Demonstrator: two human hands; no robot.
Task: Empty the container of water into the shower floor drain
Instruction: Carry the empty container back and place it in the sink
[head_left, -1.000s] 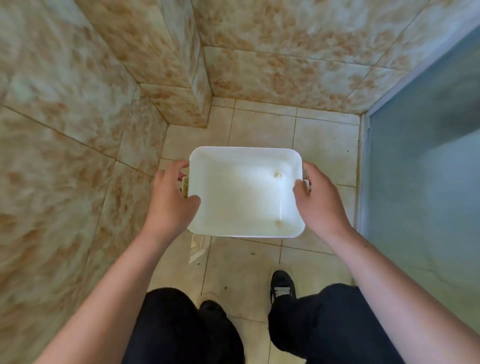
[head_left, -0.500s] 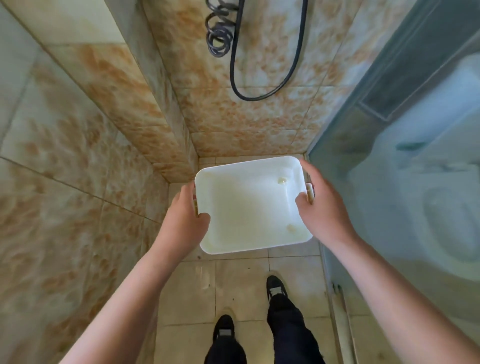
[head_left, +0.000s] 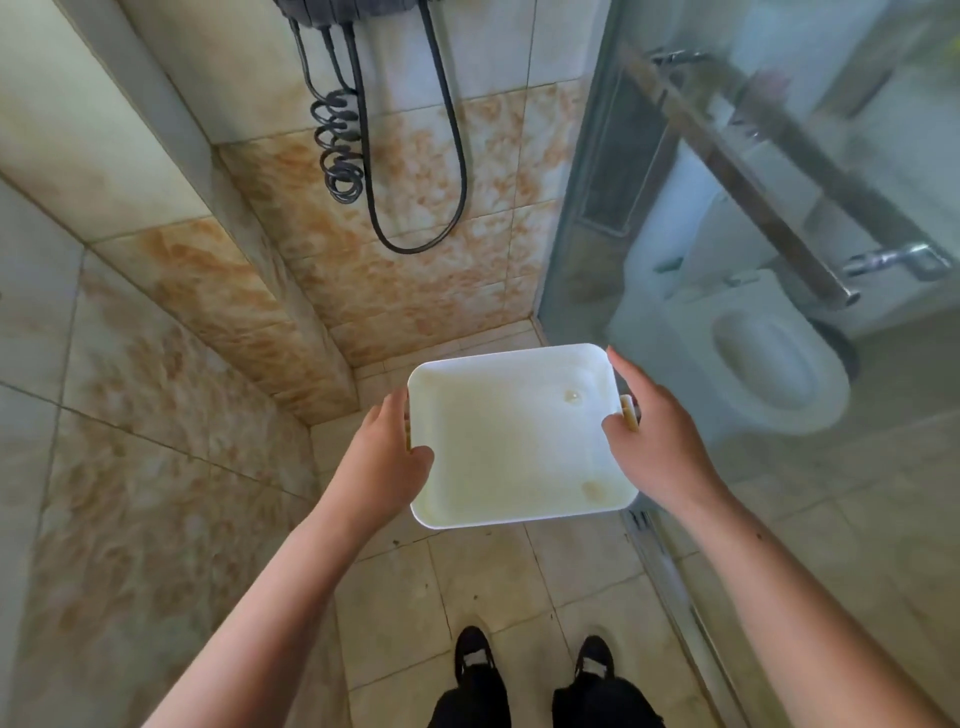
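Observation:
A white rectangular plastic container is held level in front of me, well above the tiled shower floor. Its inside looks pale with a few yellowish spots; I cannot tell whether water is in it. My left hand grips its left side, thumb over the rim. On the opposite side my right hand grips the edge by a small handle. No floor drain shows; the container hides part of the floor.
Marbled tile walls stand to the left and ahead, with a jutting corner column. Black shower hoses hang on the far wall. A glass shower partition is at the right, a toilet behind it. My shoes stand on the floor below.
I have stood up from a crouch: the view has lifted, the floor is farther away, and the hoses, glass partition and toilet have come into sight. Both hands kept hold of the container.

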